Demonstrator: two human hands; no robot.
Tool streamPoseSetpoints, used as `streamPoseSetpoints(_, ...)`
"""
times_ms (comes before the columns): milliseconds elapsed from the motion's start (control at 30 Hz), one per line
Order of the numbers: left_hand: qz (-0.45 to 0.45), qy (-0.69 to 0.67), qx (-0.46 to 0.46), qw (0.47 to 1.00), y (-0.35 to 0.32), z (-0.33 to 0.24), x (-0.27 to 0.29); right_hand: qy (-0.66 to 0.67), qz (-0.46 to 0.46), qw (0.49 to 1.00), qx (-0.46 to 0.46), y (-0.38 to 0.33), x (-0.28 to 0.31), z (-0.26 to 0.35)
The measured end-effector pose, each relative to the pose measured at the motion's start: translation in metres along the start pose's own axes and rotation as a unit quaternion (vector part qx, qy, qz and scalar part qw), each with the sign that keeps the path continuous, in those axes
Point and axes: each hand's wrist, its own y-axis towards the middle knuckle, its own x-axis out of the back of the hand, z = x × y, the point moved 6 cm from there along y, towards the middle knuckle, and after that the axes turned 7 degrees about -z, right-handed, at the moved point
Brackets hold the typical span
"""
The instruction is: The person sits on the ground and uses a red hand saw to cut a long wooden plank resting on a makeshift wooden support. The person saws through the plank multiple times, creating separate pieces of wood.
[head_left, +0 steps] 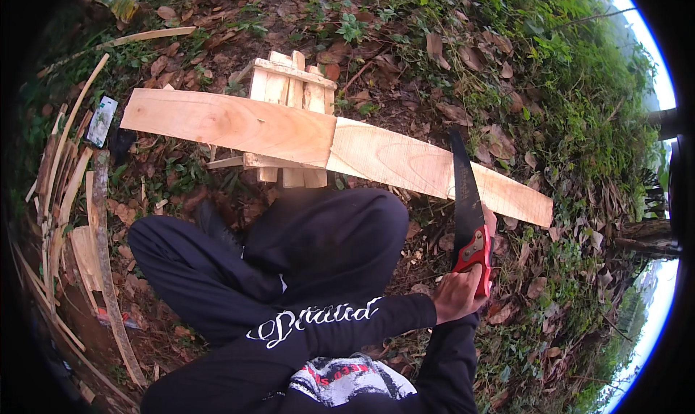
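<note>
My left arm reaches across my body. My left hand (457,295) is closed around the red handle of a hand saw (467,197). The saw's dark blade lies across a long pale wooden board (394,153), right of its middle, beside a thin line in the wood. My right hand (491,221) is mostly hidden behind the saw. It appears to grip the board's near edge just right of the blade. A second pale wooden board (232,120) meets the first at its left end. Both rest over a low wooden stand (293,70) of slats.
Several long wood strips (65,175) and a bark-edged stick (108,269) lie at the left, near a small light-coloured packet (102,122). My folded legs (318,233) sit close below the boards. Dry leaves and green plants (536,59) cover the ground at the right.
</note>
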Motion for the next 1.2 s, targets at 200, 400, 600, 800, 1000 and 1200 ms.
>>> streamPoseSetpoints(200, -0.018, 0.021, -0.003, 1.000, 0.016, 0.019, 0.011, 0.007, 0.009, 1.000, 0.010, -0.004, 0.003, -0.002)
streamPoseSetpoints(400, -0.048, 0.012, -0.008, 0.999, 0.031, 0.025, 0.019, 0.037, 0.024, 0.999, 0.027, 0.007, -0.002, 0.006)
streamPoseSetpoints(600, -0.041, 0.026, -0.007, 0.999, 0.027, 0.037, 0.020, 0.042, -0.014, 0.999, 0.007, 0.025, -0.015, 0.005)
streamPoseSetpoints(800, -0.053, 0.004, 0.000, 0.999, 0.032, 0.034, 0.011, 0.037, 0.003, 0.999, 0.004, 0.040, 0.009, -0.006)
streamPoseSetpoints(1000, -0.068, 0.002, 0.014, 0.998, 0.049, 0.033, -0.012, -0.015, -0.028, 0.995, 0.094, 0.030, 0.000, 0.014)
streamPoseSetpoints(1200, -0.030, 0.015, 0.002, 0.999, 0.053, 0.033, -0.053, 0.076, -0.081, 0.993, 0.037, 0.033, 0.016, 0.044)
